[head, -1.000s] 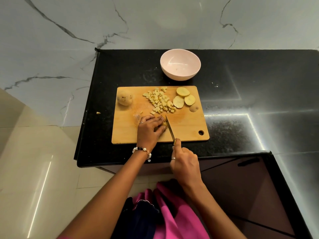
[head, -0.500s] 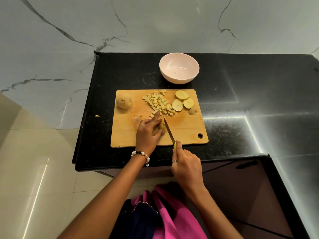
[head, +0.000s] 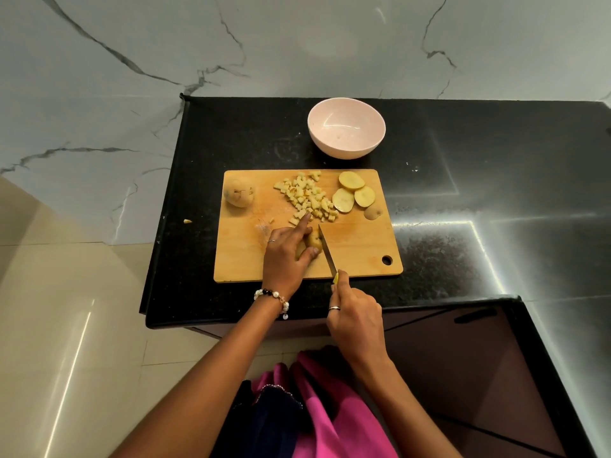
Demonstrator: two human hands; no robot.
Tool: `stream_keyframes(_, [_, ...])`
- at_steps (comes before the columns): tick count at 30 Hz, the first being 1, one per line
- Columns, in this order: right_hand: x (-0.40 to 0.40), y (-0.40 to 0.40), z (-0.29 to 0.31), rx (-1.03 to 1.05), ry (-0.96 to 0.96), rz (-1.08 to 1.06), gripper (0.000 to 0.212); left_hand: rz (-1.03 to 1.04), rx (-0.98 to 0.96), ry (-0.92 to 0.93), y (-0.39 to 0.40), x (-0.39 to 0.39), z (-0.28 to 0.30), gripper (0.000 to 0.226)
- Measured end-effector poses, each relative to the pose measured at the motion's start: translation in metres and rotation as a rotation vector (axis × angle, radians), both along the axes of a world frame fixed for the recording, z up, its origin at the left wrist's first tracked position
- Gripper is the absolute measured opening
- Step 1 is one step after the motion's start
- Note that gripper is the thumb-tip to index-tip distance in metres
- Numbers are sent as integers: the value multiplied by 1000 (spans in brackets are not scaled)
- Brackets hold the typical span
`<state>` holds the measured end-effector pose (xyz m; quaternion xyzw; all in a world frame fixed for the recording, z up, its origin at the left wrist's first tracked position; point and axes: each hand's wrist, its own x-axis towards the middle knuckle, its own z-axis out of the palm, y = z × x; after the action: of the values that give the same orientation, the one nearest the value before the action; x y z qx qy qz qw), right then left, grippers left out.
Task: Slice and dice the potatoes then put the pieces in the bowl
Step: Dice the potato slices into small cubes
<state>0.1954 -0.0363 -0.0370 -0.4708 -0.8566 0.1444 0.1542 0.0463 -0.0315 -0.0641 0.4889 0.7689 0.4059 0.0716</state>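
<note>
The left hand (head: 286, 256) is gripping the potato (head: 312, 242); the right hand (head: 355, 317) is holding the knife (head: 327, 249) just beside its right end.

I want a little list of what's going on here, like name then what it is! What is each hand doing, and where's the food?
left hand: holds a potato piece on the wooden cutting board
right hand: grips the yellow-handled knife
diced potato cubes: piled on the board
round potato slices: beside the cubes
whole unpeeled potato: board's far left corner
pale pink bowl: beyond the board, no potato inside
</note>
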Motion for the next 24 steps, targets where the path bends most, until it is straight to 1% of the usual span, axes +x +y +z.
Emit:
stream_keyframes(2, [1, 1, 0, 37, -54, 19, 36, -19, -27, 39, 1, -1, -3, 66])
stream_keyframes(4, [4, 1, -1, 106, -134, 38, 36, -46, -26, 107, 3, -2, -5, 56])
stream_keyframes(8, [10, 1, -1, 140, -196, 45, 51, -112, -45, 268, 7, -8, -5, 32])
stream_keyframes(10, [11, 1, -1, 136, -187, 49, 52, -149, -127, 327, 10, -12, 2, 29])
stream_keyframes(12, [12, 1, 0, 136, -174, 51, 51, -201, -263, 335, 13, -15, 15, 28])
stream_keyframes(14, [15, 0, 3, 140, -142, 45, 43, -216, -357, 342, 17, -17, 20, 28])
stream_keyframes(16, [21, -3, 7, 132, -90, 24, 31, -210, -394, 301, 19, -18, 21, 29])
stream_keyframes(18, [27, -8, 13, 91, -12, -4, 39, -190, -376, 217, 19, -20, 20, 34])
stream_keyframes(20, [29, -11, 19, 62, 67, -26, 43, -170, -339, 157, 18, -22, 19, 46])
stream_keyframes(24, [17, -5, 20, 4, 104, -53, 44, -137, -248, 32, 14, -22, 13, 74])
